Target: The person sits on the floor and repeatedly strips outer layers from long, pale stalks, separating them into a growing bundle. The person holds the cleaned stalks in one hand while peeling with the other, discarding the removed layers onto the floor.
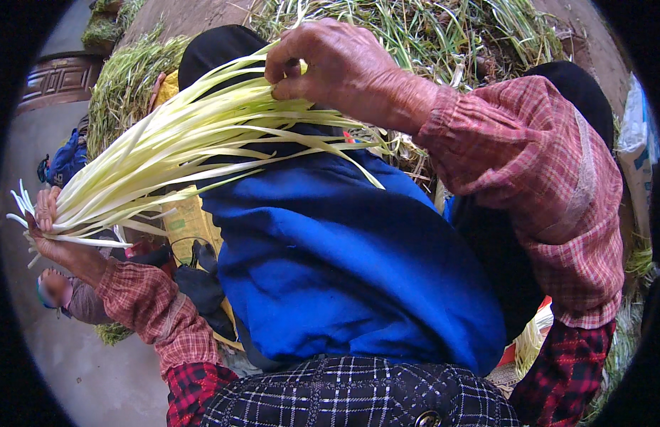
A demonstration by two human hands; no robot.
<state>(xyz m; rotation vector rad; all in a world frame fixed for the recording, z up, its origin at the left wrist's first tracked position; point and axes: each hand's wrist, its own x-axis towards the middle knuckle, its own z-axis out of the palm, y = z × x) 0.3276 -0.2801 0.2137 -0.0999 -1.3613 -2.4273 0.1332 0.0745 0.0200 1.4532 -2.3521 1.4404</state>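
Note:
A thick bundle of pale yellow chives (181, 142) stretches across my lap, white stem ends at the left and loose leaf tips fanning out to the right. My left hand (51, 217) is wrapped round the bundle near the stem ends, which poke out past the fist. Above the leaf tips, my right hand (330, 67) is closed in a pinch, thumb against fingers, at the upper edge of the leaves. Whatever lies between those fingertips is too small to make out. Under the leaves, a blue apron (344, 256) covers my lap.
Heaps of green and dry leaves (444, 43) lie on the ground ahead, with another grassy pile (127, 92) at the left. A yellow sheet (191, 224) lies beside my leg. Another person (81, 299) is at the far left. A white-and-blue bag (636, 128) stands at the right.

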